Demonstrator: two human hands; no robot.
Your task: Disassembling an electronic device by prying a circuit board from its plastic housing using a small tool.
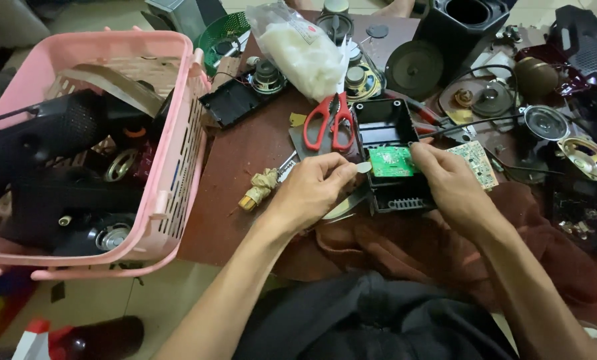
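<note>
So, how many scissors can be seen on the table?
1. The red-handled scissors lie on the table just above the left hand, beside the open black box. More may be hidden under the clutter.

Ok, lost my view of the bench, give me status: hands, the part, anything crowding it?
Left hand pinches small pale disc. Right hand on green circuit board in black casing. Red scissors lie just behind.
</note>
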